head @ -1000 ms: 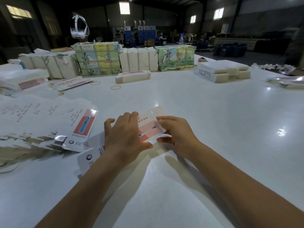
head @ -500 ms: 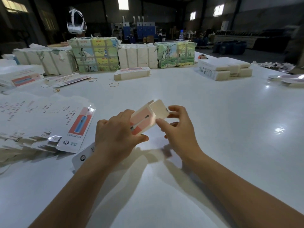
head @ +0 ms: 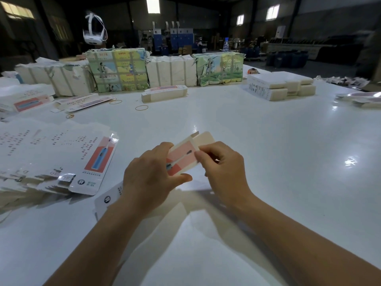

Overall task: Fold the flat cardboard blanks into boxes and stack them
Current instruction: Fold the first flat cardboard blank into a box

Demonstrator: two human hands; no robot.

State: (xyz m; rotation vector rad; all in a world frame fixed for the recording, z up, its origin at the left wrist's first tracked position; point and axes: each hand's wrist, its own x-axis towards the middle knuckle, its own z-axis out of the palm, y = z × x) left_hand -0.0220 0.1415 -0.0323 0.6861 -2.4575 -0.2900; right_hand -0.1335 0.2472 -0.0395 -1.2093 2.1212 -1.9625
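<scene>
Item in hand: one cardboard blank [head: 183, 156], printed face red-and-pink with a toothbrush picture, held raised above the white table [head: 257, 151] and tilted, its far end higher. A plain end flap [head: 204, 138] stands out past the fingers at that far end.

Left hand [head: 151, 175]: grips the blank's near part, fingers curled over the top edge, thumb pressed along the lower edge. The blank's near end runs out behind the left wrist, showing a white panel with a round logo.

Right hand [head: 223, 168]: fingers curled, thumb and forefinger pinching the blank's right edge just below the end flap. Whether the other fingers touch the card cannot be told.

Left of the grip: a fanned spread of flat blanks [head: 51, 157] lying on the table, the top one showing the same red panel and toothbrush picture.

Beyond the grip, well apart: one folded long box [head: 165, 93]; three rubber bands [head: 141, 107] loose on the table; a row of wrapped bundles [head: 171, 71], some in plain paper, some in printed paper, along the far edge.

Far left of the grip: further blanks and a flat carton [head: 82, 103] near the wrapped bundles.

Far right of the grip: a low stack of white blocks [head: 282, 85], two layers visible; more flat card [head: 358, 97] at the table's right margin.

Behind the bundles: a white headset [head: 93, 29], a clear bottle [head: 226, 43], dim workshop interior.
</scene>
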